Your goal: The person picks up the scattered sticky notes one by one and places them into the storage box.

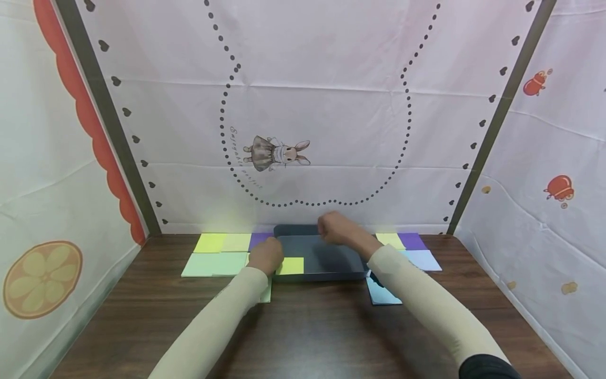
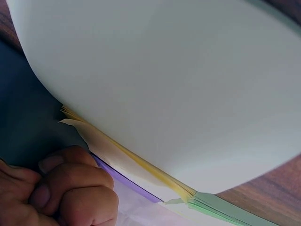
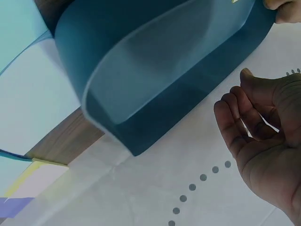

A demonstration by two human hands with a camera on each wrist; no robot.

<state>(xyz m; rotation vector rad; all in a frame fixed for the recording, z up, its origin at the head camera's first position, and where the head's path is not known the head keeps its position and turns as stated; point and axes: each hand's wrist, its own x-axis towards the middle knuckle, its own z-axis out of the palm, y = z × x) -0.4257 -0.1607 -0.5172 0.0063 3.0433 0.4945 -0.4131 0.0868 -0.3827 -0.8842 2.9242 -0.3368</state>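
A shallow dark blue-grey tray (image 1: 326, 276) lies on the table in front of me, a yellow note sheet (image 1: 290, 266) at its left end. At the tray's left side is my left hand (image 1: 266, 256), its fingers (image 2: 89, 181) curled in, with nothing visible in them. Beside that hand are edges of a purple pad (image 2: 127, 181) and a yellow pad (image 2: 160, 175). My right hand (image 1: 341, 229) is over the tray's far side. Seen from its wrist, the right hand (image 3: 263, 141) has loosely bent fingers and holds nothing, apart from the tray (image 3: 164, 103).
Left of the tray lie yellow (image 1: 210, 242), pale green (image 1: 203, 265) and purple note pads (image 1: 259, 239). On the right are light blue (image 1: 382, 293), yellow (image 1: 390, 240) and purple pads (image 1: 413, 241). A printed white cloth (image 1: 317, 105) hangs behind the brown table (image 1: 312, 326).
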